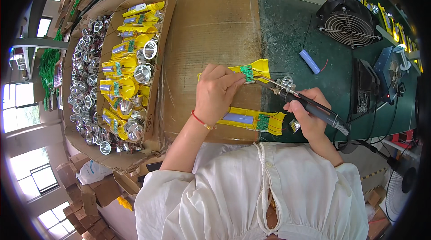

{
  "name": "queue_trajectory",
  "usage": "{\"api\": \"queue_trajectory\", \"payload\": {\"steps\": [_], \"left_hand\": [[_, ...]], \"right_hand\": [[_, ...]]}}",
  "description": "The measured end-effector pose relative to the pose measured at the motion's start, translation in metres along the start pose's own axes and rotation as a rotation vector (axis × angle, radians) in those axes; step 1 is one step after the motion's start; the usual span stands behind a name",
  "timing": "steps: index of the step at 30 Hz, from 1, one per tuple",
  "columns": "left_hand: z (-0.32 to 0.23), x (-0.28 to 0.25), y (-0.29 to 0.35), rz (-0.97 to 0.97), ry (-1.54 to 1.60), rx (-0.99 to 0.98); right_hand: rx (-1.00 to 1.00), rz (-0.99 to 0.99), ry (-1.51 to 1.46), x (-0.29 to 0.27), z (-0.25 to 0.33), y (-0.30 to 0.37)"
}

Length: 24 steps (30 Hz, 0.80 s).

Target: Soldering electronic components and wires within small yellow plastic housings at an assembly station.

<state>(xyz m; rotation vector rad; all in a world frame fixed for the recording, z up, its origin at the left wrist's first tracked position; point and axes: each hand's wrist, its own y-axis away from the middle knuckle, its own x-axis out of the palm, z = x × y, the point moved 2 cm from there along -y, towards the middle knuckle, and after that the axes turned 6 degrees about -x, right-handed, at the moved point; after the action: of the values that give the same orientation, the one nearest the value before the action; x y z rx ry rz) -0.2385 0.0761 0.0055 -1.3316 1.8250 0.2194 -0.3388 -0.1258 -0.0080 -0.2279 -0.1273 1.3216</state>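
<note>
My left hand lies over a yellow plastic flashlight half-shell, its fingers pinched at the edge of a green circuit board. Whatever the fingertips hold is hidden. In my right hand is a soldering iron with a black handle, its tip pointing left to the board. Thin wires run right from the board toward a small silver reflector, partly behind the iron. Closer to me lies a second yellow half-shell with a purple battery cell and another green board.
At left, a cardboard box holds several yellow assemblies and many silver reflectors. A loose purple cell lies on the dark green mat. Beyond it stand a black fan and a blue box-shaped device with cables. Cardboard covers the table's middle.
</note>
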Motion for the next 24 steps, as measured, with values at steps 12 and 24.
{"api": "queue_trajectory", "payload": {"steps": [12,24], "left_hand": [[-0.0027,0.0014,-0.0024,0.061,-0.039,-0.132],[-0.0059,0.002,-0.004,0.145,-0.14,-0.159]], "right_hand": [[0.072,-0.038,-0.092,0.0055,0.0012,-0.004],[0.062,-0.009,-0.048,0.0028,-0.0005,-0.0003]]}}
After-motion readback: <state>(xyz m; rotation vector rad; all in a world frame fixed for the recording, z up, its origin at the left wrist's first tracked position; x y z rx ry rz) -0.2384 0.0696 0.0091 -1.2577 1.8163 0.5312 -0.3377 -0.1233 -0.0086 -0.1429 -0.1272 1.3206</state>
